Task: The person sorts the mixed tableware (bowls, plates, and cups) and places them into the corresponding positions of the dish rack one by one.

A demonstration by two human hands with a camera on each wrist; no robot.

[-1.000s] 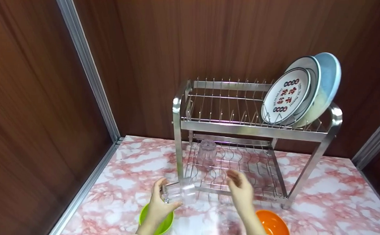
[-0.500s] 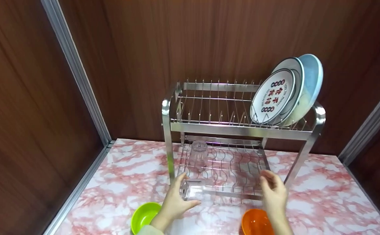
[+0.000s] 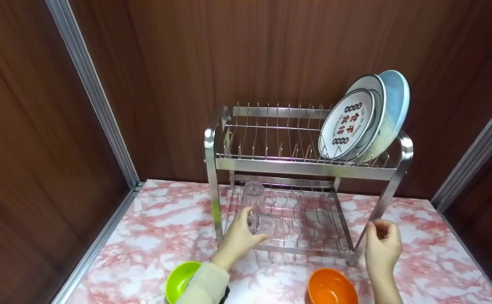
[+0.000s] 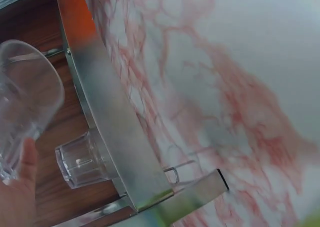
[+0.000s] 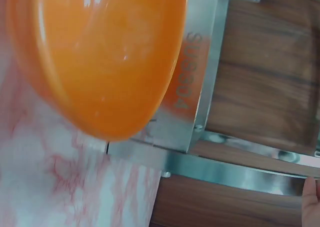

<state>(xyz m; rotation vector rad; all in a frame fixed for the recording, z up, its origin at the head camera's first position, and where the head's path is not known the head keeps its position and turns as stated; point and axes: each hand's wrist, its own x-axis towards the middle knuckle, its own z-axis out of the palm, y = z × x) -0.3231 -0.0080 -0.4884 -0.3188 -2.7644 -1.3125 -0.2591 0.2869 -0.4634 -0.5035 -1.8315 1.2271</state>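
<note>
A clear plastic tumbler (image 3: 263, 223) lies sideways in my left hand (image 3: 239, 237), held near its base between thumb and fingers, at the front left of the rack's lower shelf. Behind it another clear tumbler (image 3: 253, 191) stands upside down on that shelf. The left wrist view shows the held tumbler (image 4: 30, 94) beside the rack's front bar, partly cut off. My right hand (image 3: 383, 249) is at the rack's right front post (image 3: 384, 197), fingers loosely curled and holding nothing that shows. Whether it touches the post I cannot tell.
The two-tier metal dish rack (image 3: 305, 167) stands on a marbled table (image 3: 136, 240) before wood-grain panels. Several plates (image 3: 349, 124) lean at its upper right. A green bowl (image 3: 177, 280) is at front left, and an orange bowl (image 3: 332, 287) at front right.
My left hand has carried the tumbler forward and right, to the lower shelf. The right hand has moved right, to the rack's right post. The head view has shifted slightly.
</note>
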